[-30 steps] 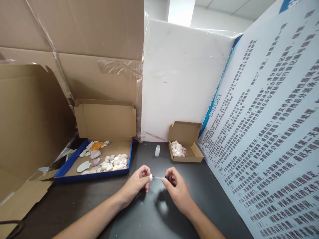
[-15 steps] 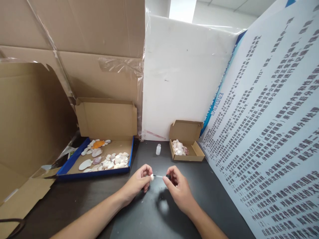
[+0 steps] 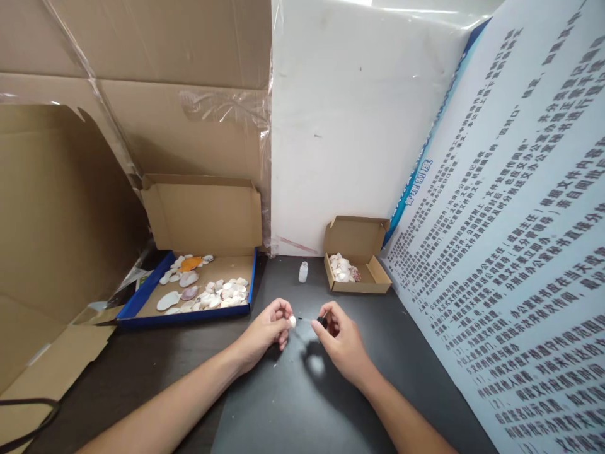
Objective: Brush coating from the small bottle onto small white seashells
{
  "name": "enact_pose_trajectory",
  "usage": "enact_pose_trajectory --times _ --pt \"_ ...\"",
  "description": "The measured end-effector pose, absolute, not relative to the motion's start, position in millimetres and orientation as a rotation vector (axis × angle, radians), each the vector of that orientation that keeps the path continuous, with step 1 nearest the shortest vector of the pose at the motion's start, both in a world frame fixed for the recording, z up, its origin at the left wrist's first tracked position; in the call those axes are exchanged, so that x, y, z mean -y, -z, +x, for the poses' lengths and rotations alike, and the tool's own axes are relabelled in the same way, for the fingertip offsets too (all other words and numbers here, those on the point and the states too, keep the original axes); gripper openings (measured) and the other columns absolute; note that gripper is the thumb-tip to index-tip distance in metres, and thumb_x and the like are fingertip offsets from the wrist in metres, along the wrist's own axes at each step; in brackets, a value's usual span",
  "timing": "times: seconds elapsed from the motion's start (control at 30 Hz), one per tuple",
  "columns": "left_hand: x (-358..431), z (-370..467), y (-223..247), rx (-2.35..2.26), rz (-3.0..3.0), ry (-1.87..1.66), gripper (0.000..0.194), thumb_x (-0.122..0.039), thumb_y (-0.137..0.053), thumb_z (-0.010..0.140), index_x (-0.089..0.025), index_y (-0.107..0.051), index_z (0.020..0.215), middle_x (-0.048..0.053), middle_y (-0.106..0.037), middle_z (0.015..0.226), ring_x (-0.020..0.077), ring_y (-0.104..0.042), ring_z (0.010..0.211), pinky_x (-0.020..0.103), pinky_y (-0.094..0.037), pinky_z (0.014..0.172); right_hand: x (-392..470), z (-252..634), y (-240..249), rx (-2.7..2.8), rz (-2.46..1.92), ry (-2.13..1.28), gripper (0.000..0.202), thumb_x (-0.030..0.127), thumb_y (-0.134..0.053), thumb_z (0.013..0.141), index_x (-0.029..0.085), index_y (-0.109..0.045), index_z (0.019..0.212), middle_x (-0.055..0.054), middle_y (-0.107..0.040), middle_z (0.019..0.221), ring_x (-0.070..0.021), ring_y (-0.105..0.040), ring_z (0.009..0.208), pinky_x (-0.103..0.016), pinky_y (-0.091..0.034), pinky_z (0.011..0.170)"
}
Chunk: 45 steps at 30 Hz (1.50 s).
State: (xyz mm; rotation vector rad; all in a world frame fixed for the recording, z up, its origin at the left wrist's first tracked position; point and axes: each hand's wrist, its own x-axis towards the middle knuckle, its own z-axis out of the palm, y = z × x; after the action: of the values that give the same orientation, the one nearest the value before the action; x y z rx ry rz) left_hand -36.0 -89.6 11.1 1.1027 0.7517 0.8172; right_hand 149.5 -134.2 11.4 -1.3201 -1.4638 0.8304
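Observation:
Between the thumb and fingers of my left hand [image 3: 271, 326] is a small white shell [image 3: 293, 321]. My right hand [image 3: 341, 337] pinches the black cap [image 3: 322, 321] of an applicator brush. Its thin pale stem [image 3: 306, 319] ends in a dark tip, which points left and lies a short gap from the shell. Both hands are raised over the dark table. Beyond them stands a small translucent white bottle [image 3: 303, 272], upright and without a cap.
At the left, a blue-edged cardboard box [image 3: 182, 320] holds many shells and an orange one [image 3: 191, 263]. A smaller open cardboard box [image 3: 362, 287] with shells stands back right. Cardboard, a white panel [image 3: 350, 139] and a printed board [image 3: 496, 239] wall in the table [image 3: 283, 403].
The brush tip has come away from the shell, leaving a gap. The shell now shows a rounder white face. The whole view has shifted slightly downward.

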Motion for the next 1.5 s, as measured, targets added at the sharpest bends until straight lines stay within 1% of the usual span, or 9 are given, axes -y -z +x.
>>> enact_pose_trajectory --times 0.13,0.37,0.5,0.63,0.8,0.97,1.1,1.3,1.5 --pt "90 -36 -11 -0.757 1.107 -0.82 0.026 -0.025 -0.066 0.07 -0.021 -0.045 0.086 -0.008 -0.046 0.074 0.0032 -0.039 0.048 0.019 -0.04 0.047 135 149 -12 1.46 -1.262 -0.912 0.025 0.044 -0.059 0.085 0.022 -0.049 0.086 0.007 -0.038 0.063 -0.0118 -0.036 0.057 -0.025 -0.031 0.055" --pt "88 -36 -4 -0.756 1.199 -0.781 0.02 -0.022 -0.062 0.073 -0.021 -0.045 0.084 -0.009 -0.044 0.069 0.0032 -0.036 0.045 0.018 -0.036 0.046 137 150 -11 1.511 -1.279 -0.885 0.023 0.043 -0.059 0.087 0.022 -0.049 0.087 0.007 -0.037 0.062 -0.0126 -0.037 0.057 -0.026 -0.03 0.055" --pt "87 -37 -3 -0.75 1.229 -0.774 0.019 -0.021 -0.061 0.074 -0.021 -0.045 0.084 -0.008 -0.044 0.068 0.0042 -0.037 0.046 0.02 -0.036 0.047 137 149 -14 1.514 -1.34 -0.819 0.023 0.041 -0.062 0.084 0.021 -0.05 0.085 0.007 -0.037 0.061 -0.0124 -0.036 0.056 -0.026 -0.029 0.055" --pt "89 -37 -8 -0.787 1.24 -0.786 0.019 -0.021 -0.062 0.072 -0.02 -0.047 0.082 -0.007 -0.047 0.069 0.0056 -0.044 0.052 0.02 -0.037 0.053 137 149 -16 1.511 -1.282 -0.889 0.023 0.043 -0.06 0.084 0.022 -0.05 0.085 0.007 -0.037 0.061 -0.0125 -0.037 0.056 -0.026 -0.03 0.054" --pt "90 -37 -10 -0.804 1.223 -0.818 0.019 -0.02 -0.061 0.068 -0.02 -0.048 0.081 -0.005 -0.05 0.068 0.0084 -0.047 0.059 0.021 -0.04 0.059 137 150 -15 1.527 -1.384 -0.764 0.019 0.038 -0.06 0.085 0.022 -0.05 0.085 0.007 -0.041 0.06 -0.0126 -0.04 0.056 -0.026 -0.031 0.056" --pt "89 -37 -9 -0.86 1.218 -0.819 0.009 -0.022 -0.051 0.074 -0.02 -0.05 0.083 -0.006 -0.044 0.065 0.0074 -0.036 0.051 0.02 -0.032 0.051 136 150 -12 1.433 -1.324 -0.955 0.025 0.041 -0.059 0.085 0.024 -0.042 0.086 0.008 -0.042 0.065 -0.0108 -0.042 0.053 -0.025 -0.034 0.053" --pt "92 -37 -12 -0.826 1.227 -0.776 0.01 -0.026 -0.046 0.079 -0.019 -0.052 0.079 -0.005 -0.04 0.064 0.0085 -0.029 0.05 0.021 -0.026 0.047 136 145 -6 1.375 -1.26 -1.041 0.029 0.044 -0.061 0.084 0.024 -0.04 0.087 0.007 -0.048 0.069 -0.0125 -0.053 0.056 -0.026 -0.042 0.057" --pt "106 -34 -20 -0.764 1.221 -0.666 0.016 -0.035 -0.051 0.08 -0.02 -0.052 0.082 -0.005 -0.039 0.064 0.0099 -0.033 0.054 0.023 -0.027 0.051 148 135 -14 1.579 -1.368 -0.764 0.024 0.037 -0.063 0.086 0.024 -0.043 0.087 0.004 -0.054 0.07 -0.0141 -0.053 0.059 -0.026 -0.038 0.058" --pt "112 -28 -19 -0.749 1.348 -0.63 0.034 -0.045 -0.066 0.075 -0.017 -0.055 0.09 -0.001 -0.05 0.08 0.0085 -0.033 0.06 0.023 -0.027 0.053 155 128 -22 1.892 -1.467 -0.3 0.011 0.019 -0.059 0.081 0.023 -0.05 0.083 0.0 -0.062 0.072 -0.0178 -0.057 0.064 -0.027 -0.035 0.061"
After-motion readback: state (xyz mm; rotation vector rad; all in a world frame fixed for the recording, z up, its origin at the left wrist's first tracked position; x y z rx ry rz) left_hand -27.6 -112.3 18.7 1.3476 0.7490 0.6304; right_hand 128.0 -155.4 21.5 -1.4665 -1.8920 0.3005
